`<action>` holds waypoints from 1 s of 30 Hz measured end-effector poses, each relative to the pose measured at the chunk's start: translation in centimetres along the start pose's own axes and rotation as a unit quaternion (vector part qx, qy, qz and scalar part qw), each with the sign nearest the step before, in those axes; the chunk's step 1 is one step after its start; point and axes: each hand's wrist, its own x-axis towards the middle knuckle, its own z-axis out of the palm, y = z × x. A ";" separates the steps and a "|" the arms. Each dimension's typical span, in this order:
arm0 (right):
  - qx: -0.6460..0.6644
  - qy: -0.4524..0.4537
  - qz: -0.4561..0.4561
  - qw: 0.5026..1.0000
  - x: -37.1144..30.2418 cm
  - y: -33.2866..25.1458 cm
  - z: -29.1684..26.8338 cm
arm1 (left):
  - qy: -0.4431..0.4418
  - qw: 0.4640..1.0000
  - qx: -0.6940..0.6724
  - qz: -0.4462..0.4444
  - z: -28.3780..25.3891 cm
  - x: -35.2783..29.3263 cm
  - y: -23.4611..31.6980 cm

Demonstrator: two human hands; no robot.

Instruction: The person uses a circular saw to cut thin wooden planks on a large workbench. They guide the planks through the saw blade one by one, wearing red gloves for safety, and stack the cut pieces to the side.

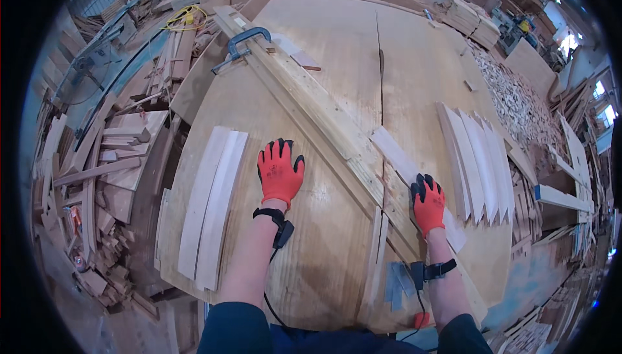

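Observation:
Both hands wear red gloves with black fingertips. My left hand [280,171] lies over the wooden tabletop [311,244], fingers spread and holding nothing. Beside it on the left is a pair of pale curved wood strips [214,208]. My right hand [429,206] is closed over a pale wood strip [395,154], its fingers bent; the palm side is hidden. That strip lies slantwise along the right side of a long wooden rail [317,111], which crosses the table diagonally. A blue C-clamp [249,41] grips the rail's far end.
Several pale pointed wood pieces [476,166] stand in a row at the right. Grey-blue strips [398,284] and a red object [422,319] lie near the front edge. Scrap wood [107,179] is piled left of the table. A yellow cord [186,18] hangs at the far left.

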 end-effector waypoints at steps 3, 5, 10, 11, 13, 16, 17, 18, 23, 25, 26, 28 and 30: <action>-0.044 0.001 0.026 0.999 -1.0 -0.2 2.6 | 0.018 1.000 0.011 0.004 2.3 -0.8 -0.8; -0.053 0.016 0.031 0.998 -1.3 -0.2 3.9 | 0.025 1.000 0.005 0.011 3.5 -0.9 -1.1; -0.034 0.046 0.011 0.998 -0.4 1.9 5.5 | 0.049 0.999 -0.003 0.015 6.3 -1.2 -0.9; -0.038 0.038 0.016 0.998 -0.5 1.9 5.6 | 0.048 0.999 -0.001 0.012 6.4 -1.5 -1.0; -0.045 0.022 0.024 0.998 -0.3 2.0 5.7 | 0.050 0.999 -0.002 0.009 6.6 -1.9 -1.1; -0.031 0.049 0.012 0.998 0.1 3.1 6.7 | 0.066 0.997 -0.015 0.021 7.7 -1.5 -0.8; -0.033 0.053 0.009 0.998 0.1 3.3 6.8 | 0.062 0.998 -0.012 0.019 7.8 -1.6 -0.7; -0.033 0.052 0.008 0.998 0.1 3.6 6.8 | 0.059 0.998 -0.009 0.016 7.8 -1.7 -0.5; -0.038 0.052 0.030 0.997 -0.1 2.8 6.9 | 0.070 0.997 0.008 0.017 8.3 -1.9 -0.8; -0.036 0.049 0.035 0.998 -0.2 3.0 6.8 | 0.079 0.997 0.005 0.024 8.4 -2.2 -0.6; -0.030 0.050 0.033 0.998 -0.1 3.1 6.6 | 0.077 0.997 0.002 0.023 8.2 -2.1 -0.4; -0.019 0.050 0.031 0.998 -0.2 3.3 6.3 | 0.072 0.997 -0.004 0.022 7.8 -2.2 -0.1; -0.019 0.055 0.036 0.998 0.1 3.8 6.2 | 0.076 0.997 -0.016 0.022 8.3 -1.9 0.4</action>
